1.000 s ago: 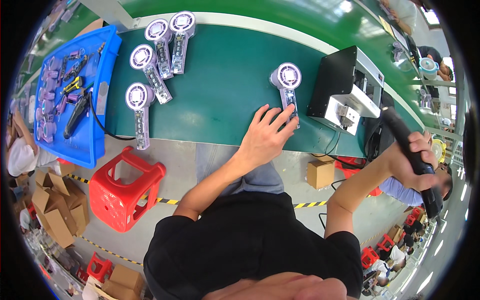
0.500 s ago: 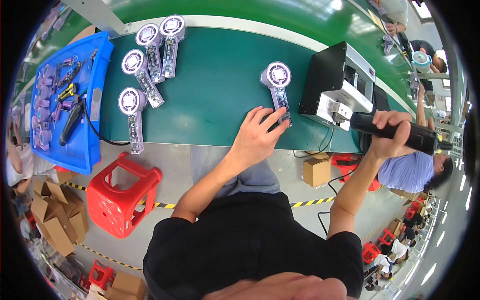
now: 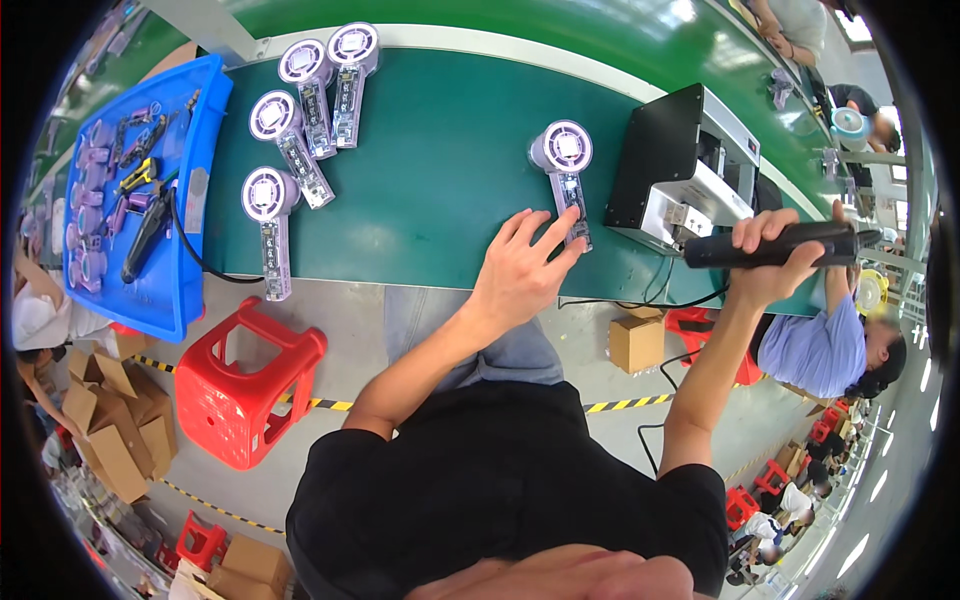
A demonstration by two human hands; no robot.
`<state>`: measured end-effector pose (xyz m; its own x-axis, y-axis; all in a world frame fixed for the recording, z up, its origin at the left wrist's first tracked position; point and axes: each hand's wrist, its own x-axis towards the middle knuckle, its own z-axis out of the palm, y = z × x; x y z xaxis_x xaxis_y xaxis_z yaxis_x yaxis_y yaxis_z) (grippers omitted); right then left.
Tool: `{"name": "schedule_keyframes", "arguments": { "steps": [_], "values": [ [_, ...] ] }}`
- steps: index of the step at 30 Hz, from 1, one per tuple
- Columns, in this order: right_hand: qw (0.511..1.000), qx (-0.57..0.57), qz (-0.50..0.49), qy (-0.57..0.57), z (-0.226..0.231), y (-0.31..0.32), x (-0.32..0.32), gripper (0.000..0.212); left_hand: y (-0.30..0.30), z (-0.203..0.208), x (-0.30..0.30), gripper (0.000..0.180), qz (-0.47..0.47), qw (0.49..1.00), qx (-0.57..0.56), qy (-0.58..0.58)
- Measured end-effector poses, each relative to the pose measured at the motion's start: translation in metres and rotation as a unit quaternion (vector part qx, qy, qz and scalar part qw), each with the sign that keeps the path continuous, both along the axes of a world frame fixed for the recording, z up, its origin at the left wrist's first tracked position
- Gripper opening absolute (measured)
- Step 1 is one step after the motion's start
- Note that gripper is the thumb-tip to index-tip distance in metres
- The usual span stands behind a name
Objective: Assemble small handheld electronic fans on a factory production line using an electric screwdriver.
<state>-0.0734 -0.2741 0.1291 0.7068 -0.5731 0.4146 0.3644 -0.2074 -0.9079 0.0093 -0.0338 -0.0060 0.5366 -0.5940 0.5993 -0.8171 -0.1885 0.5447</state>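
Observation:
A pale purple handheld fan with its circuit board exposed lies on the green table. My left hand rests at its handle, thumb and forefinger closed on the lower end, the other fingers bent beside it. In my right hand is a black electric screwdriver, its body roughly level, gripped from below with the fingers over the top. It is held in front of a black and silver screw feeder at the table's right. Whether a screw sits on the bit cannot be seen.
Several similar open fans lie at the table's left. Beyond them a blue tray holds purple parts and tools. A red stool and a cardboard box stand on the floor. A co-worker in a blue shirt is at right.
The screwdriver has swung more level, and its left end is lower, off the feeder's front. A black cord now shows along the table's front edge. My left hand keeps its hold on the fan.

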Motion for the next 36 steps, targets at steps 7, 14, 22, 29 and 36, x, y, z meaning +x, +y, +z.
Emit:
{"name": "schedule_keyframes", "arguments": {
  "steps": [7,14,22,29,36],
  "values": [
    [0.996,0.016,0.078,-0.032,-0.014,0.063,0.006,0.052,-0.001,0.000,0.001,0.025,0.008,1.000,0.012,-0.006],
    [0.994,0.019,0.103,-0.043,-0.038,0.064,0.004,0.053,-0.001,0.000,0.001,0.025,0.005,1.000,0.004,-0.001],
    [0.996,-0.025,0.069,-0.048,-0.039,0.077,0.008,0.045,-0.001,0.000,0.001,0.026,0.001,1.000,0.007,0.005],
    [0.991,-0.011,0.115,-0.073,-0.041,0.081,0.008,0.054,0.000,-0.001,0.001,0.027,0.001,1.000,0.019,0.004],
    [0.975,-0.055,0.183,-0.115,-0.048,0.076,0.016,0.050,-0.001,-0.001,0.001,0.026,0.004,1.000,0.030,-0.006]
  ]
}}
